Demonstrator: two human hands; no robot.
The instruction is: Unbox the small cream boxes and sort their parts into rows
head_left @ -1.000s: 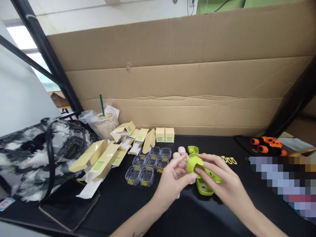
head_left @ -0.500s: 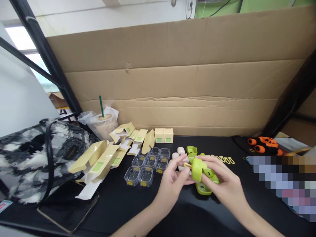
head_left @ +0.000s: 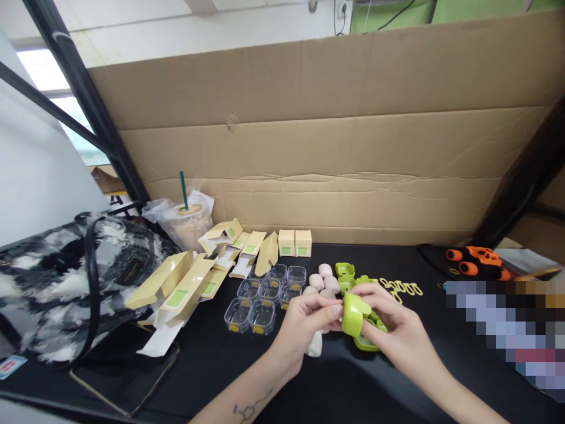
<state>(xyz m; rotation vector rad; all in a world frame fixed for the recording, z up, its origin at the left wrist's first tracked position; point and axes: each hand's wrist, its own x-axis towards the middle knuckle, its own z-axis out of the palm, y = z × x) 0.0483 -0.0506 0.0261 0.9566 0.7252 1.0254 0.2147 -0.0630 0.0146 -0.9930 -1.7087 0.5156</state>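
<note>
A glossy green case [head_left: 353, 315] is held in my right hand [head_left: 395, 315], its fingers wrapped round the top and side. My left hand [head_left: 304, 321] is closed in a pinch at the left edge of that case; what lies between its fingertips is hidden. Behind and beneath the hands, more green cases [head_left: 345, 270] rest on the black table. Several pale pink rounded pieces [head_left: 325, 271] sit just behind my left hand, and a whitish piece [head_left: 315, 344] shows below it. Yellow-green loops [head_left: 410, 288] lie behind my right hand.
Clear plastic cups [head_left: 262, 316] stand left of my hands, with opened cardboard boxes [head_left: 188, 282] beyond. Two small boxes [head_left: 286, 242] stand near the cardboard wall [head_left: 309, 147]. A drink cup [head_left: 189, 224] and a furry bag [head_left: 128, 265] are at left, an orange toy [head_left: 479, 259] at right.
My left fingers have closed in against the green case, and the yellowish loop seen between them is now hidden. The whitish piece below my left hand has come into view.
</note>
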